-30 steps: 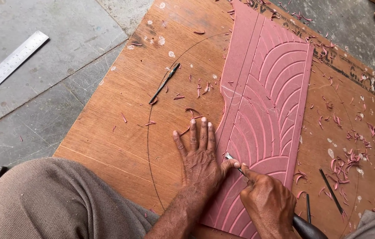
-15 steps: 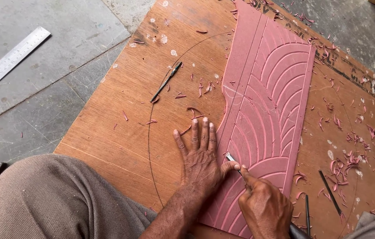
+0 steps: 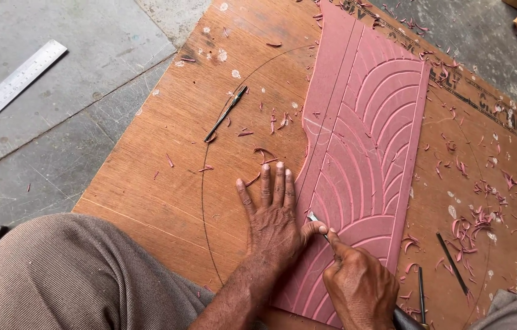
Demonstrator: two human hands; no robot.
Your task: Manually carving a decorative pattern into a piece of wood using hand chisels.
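While left hand [image 3: 273,223] lies spread flat, steadying the red panel [image 3: 362,153], right hand [image 3: 359,287] pinches a carving tool [image 3: 316,221]; shallow, guided strokes probably suit the curved grooves.

Carved panel [image 3: 362,153] on plywood board [image 3: 167,183]; ruler [image 3: 8,88] left on floor; spare chisel [image 3: 226,113] left of panel.

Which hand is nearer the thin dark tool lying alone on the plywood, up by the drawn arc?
Left. The left hand lies flat just below the thin dark tool; the right hand is farther away, lower right.
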